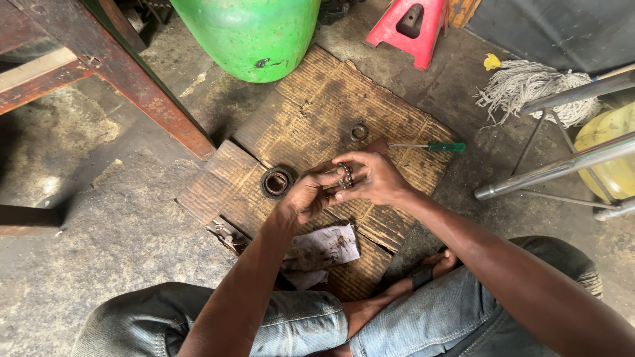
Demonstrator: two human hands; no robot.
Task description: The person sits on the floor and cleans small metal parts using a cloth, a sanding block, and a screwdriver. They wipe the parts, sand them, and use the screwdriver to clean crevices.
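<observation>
**Both hands on a bearing cage above the cardboard**

We see our left hand (305, 196) and right hand (374, 177) meeting over a sheet of worn cardboard (390, 119) on the concrete floor (99, 225). Together they pinch a small ring-shaped bearing cage (345, 175) studded with balls; it stands on edge between the fingertips, and we cannot tell exactly which way its open face points.

Just left of our left hand a dark round bearing race (276, 182) lies flat on the cardboard. A smaller metal ring (359, 131) lies beyond our hands, and near it a screwdriver with a green handle (423, 146) lies roughly left to right, handle to the right. A stained rag (321, 250) rests near our knees.

The cardboard's far part is bare. Beyond its far edge stand a green drum (251, 33) and a red jack stand (413, 30). To the right are chrome stool legs (562, 168), a string mop head (529, 86) and a yellow container (612, 149); to the left, a dark wooden frame (126, 73).
</observation>
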